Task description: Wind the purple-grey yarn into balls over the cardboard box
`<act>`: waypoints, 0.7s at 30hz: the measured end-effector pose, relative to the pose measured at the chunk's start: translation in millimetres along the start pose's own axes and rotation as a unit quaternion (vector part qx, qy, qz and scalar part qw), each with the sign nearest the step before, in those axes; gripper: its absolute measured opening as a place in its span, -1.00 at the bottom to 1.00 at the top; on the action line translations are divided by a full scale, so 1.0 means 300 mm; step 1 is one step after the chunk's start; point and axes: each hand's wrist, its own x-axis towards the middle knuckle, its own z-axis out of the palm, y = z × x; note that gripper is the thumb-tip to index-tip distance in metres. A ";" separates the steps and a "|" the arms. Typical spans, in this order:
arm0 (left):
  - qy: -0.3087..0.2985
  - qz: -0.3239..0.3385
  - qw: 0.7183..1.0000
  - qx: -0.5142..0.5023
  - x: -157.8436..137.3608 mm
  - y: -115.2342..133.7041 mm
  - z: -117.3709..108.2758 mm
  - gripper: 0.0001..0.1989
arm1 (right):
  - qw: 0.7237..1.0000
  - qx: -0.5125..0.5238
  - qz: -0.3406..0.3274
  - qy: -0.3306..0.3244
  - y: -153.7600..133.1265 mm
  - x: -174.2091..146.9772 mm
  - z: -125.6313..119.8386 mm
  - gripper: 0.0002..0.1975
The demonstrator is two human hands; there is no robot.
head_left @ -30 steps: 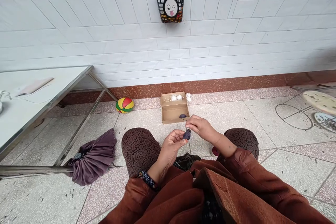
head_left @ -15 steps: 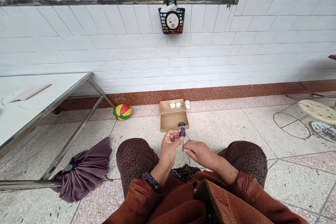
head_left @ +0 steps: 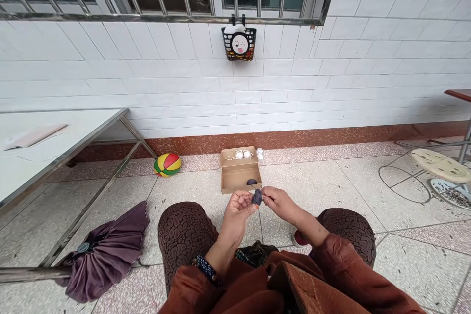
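A small wound bundle of dark purple-grey yarn (head_left: pixel 256 197) is pinched in my left hand (head_left: pixel 237 210), between thumb and fingers. Close against its right side, my right hand (head_left: pixel 276 202) is closed, fingertips pinching the dark yarn; the strand itself is mostly hidden. Just beyond my hands lies an open cardboard box (head_left: pixel 235 176) on the floor. Inside its front right corner sits a dark ball of yarn (head_left: pixel 251 182). White yarn balls (head_left: pixel 239 154) rest on the box's lid, and more white balls (head_left: pixel 260 155) lie beside it.
A striped ball (head_left: pixel 167 164) lies by the wall, left of the box. A folded purple umbrella (head_left: pixel 110 250) is near the metal-framed table (head_left: pixel 91 120). At the right is a low stool (head_left: pixel 439 164). A black basket (head_left: pixel 239 46) hangs from the window bars.
My right hand has moved up from below the bundle to its right side, touching it. My left hand keeps hold of the bundle. The view has tilted slightly upward.
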 end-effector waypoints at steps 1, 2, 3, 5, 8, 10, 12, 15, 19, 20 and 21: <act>0.018 0.008 1.000 -0.010 0.012 0.001 -0.001 -0.60 | 1.000 -0.003 0.000 -0.008 -0.012 -0.019 0.025 -0.75; 0.037 0.014 0.999 -0.017 0.024 0.001 -0.002 -0.60 | 1.000 -0.010 -0.005 -0.016 -0.028 -0.037 0.046 -0.76; 0.049 0.017 0.999 -0.015 0.035 -0.002 -0.003 -0.61 | 0.999 -0.021 -0.014 -0.024 -0.046 -0.052 0.059 -0.77; 0.060 0.030 0.998 0.004 0.049 -0.009 -0.005 -0.61 | 0.997 -0.051 -0.039 -0.038 -0.084 -0.068 0.059 -0.79; 0.040 0.040 0.997 0.056 0.050 -0.021 -0.006 -0.63 | 0.992 -0.099 -0.070 -0.035 -0.124 -0.059 -0.001 -0.80; 0.007 0.032 0.996 0.088 0.040 -0.024 -0.006 -0.63 | 0.989 -0.121 -0.077 -0.024 -0.129 -0.037 -0.056 -0.79; -0.033 0.012 0.994 0.104 0.026 -0.023 -0.005 -0.62 | 0.989 -0.127 -0.073 -0.009 -0.112 -0.007 -0.098 -0.78; -0.084 -0.019 0.992 0.093 0.010 -0.012 0.000 -0.61 | 0.996 -0.068 -0.053 0.017 -0.054 0.033 -0.111 -0.76; -0.086 -0.018 0.995 0.038 0.019 0.014 0.008 -0.58 | 0.999 0.032 -0.001 -0.007 0.016 0.041 -0.049 -0.70; -0.072 -0.012 0.997 0.025 0.028 0.021 0.009 -0.57 | 0.999 0.033 0.004 -0.020 0.019 0.031 -0.028 -0.69; -0.056 -0.001 0.998 0.021 0.039 0.026 0.009 -0.57 | 0.999 0.024 0.002 -0.031 0.016 0.018 -0.009 -0.70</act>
